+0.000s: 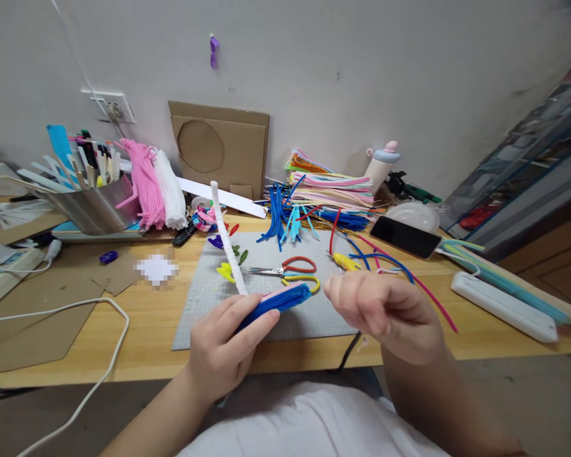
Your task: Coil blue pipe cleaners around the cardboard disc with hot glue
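My left hand (223, 346) is closed around a flat blue pipe-cleaner piece (283, 299) with a pink upper edge. A white wrapped stick (228, 244) rises from behind its fingers; whether the stick joins the blue piece is hidden. To the right of the blue piece, apart from it, my right hand (385, 311) is raised with its fingers curled together. Anything inside those fingers is too small or hidden to make out. Beyond the hands, scissors (283, 271) with one red and one yellow handle loop lie on a grey cutting mat (209, 317).
Small yellow, green, purple and red shapes (226, 271) lie on the mat. Blue pipe cleaners (278, 212), a yellow-handled tool (346, 261), a phone (406, 237) and a white power bank (504, 308) are on the right. A metal container (95, 206) and pink pipe cleaners (143, 184) stand left.
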`<action>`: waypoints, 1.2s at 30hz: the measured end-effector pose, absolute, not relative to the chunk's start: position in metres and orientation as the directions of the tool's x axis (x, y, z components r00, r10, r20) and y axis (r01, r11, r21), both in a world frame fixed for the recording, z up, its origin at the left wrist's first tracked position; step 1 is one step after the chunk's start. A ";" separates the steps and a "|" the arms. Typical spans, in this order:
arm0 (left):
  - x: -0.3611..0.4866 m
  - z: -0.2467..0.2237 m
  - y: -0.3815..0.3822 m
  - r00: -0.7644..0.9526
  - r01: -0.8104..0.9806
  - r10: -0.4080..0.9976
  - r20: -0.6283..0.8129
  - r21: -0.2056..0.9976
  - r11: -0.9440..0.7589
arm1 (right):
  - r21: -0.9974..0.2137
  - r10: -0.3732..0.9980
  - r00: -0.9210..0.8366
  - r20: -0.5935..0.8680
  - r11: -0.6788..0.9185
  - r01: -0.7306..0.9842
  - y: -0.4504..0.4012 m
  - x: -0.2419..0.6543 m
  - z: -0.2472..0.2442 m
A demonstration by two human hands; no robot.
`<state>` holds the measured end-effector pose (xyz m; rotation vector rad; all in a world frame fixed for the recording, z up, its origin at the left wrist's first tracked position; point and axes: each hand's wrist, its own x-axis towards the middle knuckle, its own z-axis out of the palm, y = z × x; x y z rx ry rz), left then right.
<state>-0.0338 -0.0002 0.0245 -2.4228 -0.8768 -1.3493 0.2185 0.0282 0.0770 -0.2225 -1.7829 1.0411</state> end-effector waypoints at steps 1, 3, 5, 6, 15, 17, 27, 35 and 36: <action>-0.035 0.023 0.000 0.389 0.605 0.390 0.834 0.088 -0.791 | -0.739 0.597 -0.440 0.671 0.589 -0.328 0.029 0.220 0.074; -0.037 0.020 0.001 0.368 0.615 0.402 0.839 0.106 -0.782 | -0.757 0.644 -0.399 0.653 0.575 -0.310 0.032 0.224 0.067; -0.040 0.018 0.003 0.335 0.624 0.423 0.842 0.138 -0.769 | -0.799 0.708 -0.379 0.596 0.568 -0.195 0.036 0.226 0.059; -0.041 0.018 0.004 0.315 0.628 0.439 0.842 0.162 -0.761 | -0.823 0.745 -0.372 0.554 0.557 -0.111 0.038 0.227 0.055; -0.045 0.016 0.010 0.229 0.634 0.502 0.834 0.264 -0.727 | -0.906 0.798 -0.591 0.114 0.328 0.267 0.030 0.218 0.006; -0.045 0.015 0.010 0.227 0.632 0.502 0.834 0.266 -0.728 | -0.845 0.829 -0.557 0.053 0.335 0.417 0.025 0.216 -0.007; -0.042 0.019 0.008 0.246 0.627 0.470 0.848 0.231 -0.744 | -0.369 0.830 -0.552 0.074 0.538 0.758 -0.003 0.223 -0.031; -0.041 0.019 0.009 0.252 0.621 0.472 0.844 0.233 -0.748 | -0.582 0.912 -0.405 0.066 0.365 0.727 0.005 0.235 -0.018; -0.041 0.019 0.009 0.253 0.620 0.474 0.844 0.235 -0.749 | -0.683 0.924 -0.375 0.071 0.319 0.657 0.009 0.236 -0.017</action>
